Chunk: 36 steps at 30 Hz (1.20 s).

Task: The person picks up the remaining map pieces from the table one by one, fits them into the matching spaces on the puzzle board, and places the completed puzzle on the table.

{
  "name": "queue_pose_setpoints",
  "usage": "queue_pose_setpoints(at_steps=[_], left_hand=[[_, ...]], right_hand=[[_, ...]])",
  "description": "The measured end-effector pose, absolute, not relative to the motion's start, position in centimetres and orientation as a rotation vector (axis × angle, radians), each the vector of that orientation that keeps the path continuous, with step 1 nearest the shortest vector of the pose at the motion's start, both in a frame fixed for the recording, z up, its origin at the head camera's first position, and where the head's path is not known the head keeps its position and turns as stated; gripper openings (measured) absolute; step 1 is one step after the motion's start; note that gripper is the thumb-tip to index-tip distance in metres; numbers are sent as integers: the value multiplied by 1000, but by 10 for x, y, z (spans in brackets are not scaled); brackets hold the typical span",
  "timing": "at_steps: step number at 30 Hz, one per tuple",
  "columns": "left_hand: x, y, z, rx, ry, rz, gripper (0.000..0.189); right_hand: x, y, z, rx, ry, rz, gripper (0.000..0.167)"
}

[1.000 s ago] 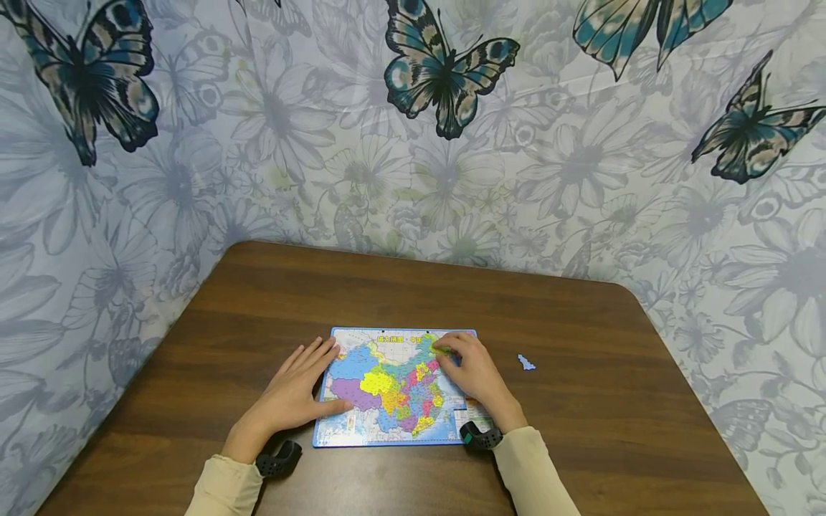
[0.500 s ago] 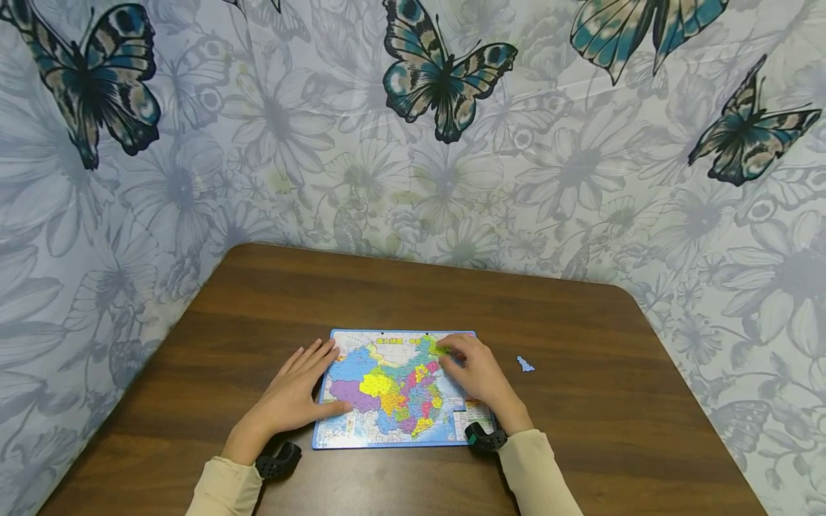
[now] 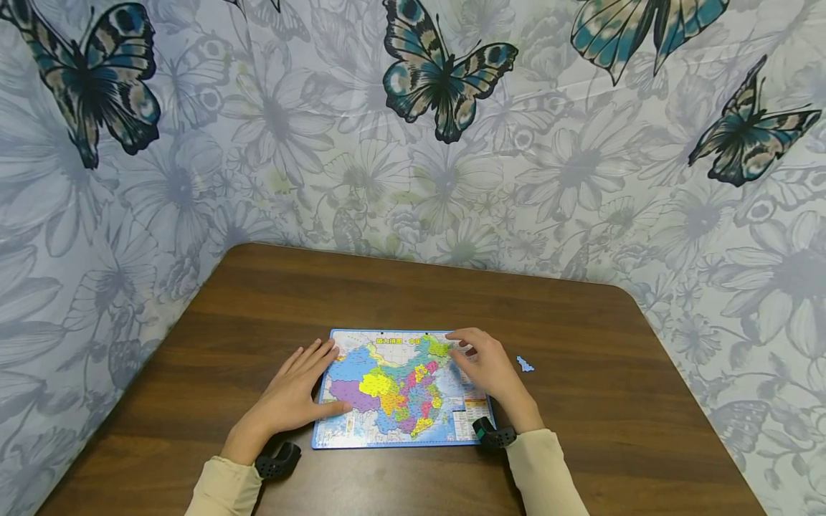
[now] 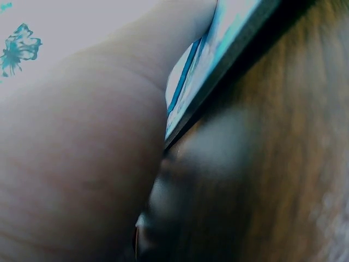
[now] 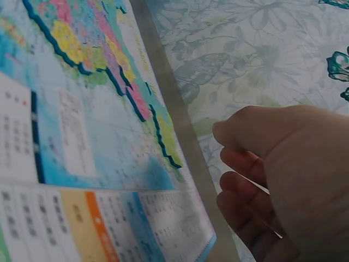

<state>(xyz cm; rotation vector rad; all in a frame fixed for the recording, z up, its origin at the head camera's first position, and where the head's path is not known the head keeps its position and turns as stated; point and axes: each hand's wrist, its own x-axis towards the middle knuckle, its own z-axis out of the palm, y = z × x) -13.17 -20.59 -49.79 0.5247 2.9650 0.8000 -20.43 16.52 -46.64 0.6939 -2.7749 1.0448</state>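
A map puzzle board (image 3: 461, 373) with a blue border and bright coloured regions lies flat on the table. My left hand (image 3: 293, 390) rests along its left edge, fingers straight and thumb on the map; in the left wrist view the forearm and hand cover much of the board (image 4: 188, 103). Over the board's upper right part, my right hand (image 3: 489, 367) hovers with bent fingers. Nothing shows between those fingers in the right wrist view, where the hand (image 5: 289, 174) stands apart from the map. A yellow-green puzzle piece (image 3: 439, 349) sits in the map's top right. Right of the hand lies a small blue puzzle piece (image 3: 525, 364).
The brown wooden table (image 3: 387, 287) has rounded far corners and reaches back to a patterned wall covering (image 3: 452, 179) with butterflies and flowers. Black wrist devices (image 3: 279, 461) sit on both wrists, close to the tabletop.
My right hand has drawn back to the right from the map's upper right, leaving the yellow-green piece uncovered. My left hand and the loose blue piece stay where they were.
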Motion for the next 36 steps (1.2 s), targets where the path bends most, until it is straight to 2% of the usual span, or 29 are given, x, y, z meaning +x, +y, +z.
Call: queue_pose_setpoints(at_steps=[26, 36], left_hand=[[-132, -206, -496, 520, 2969, 799, 105], [-132, -205, -496, 520, 2969, 798, 106]], right_hand=[[-206, 193, -447, 670, -2737, 1070, 29], [-205, 215, -442, 564, -2747, 1076, 27]])
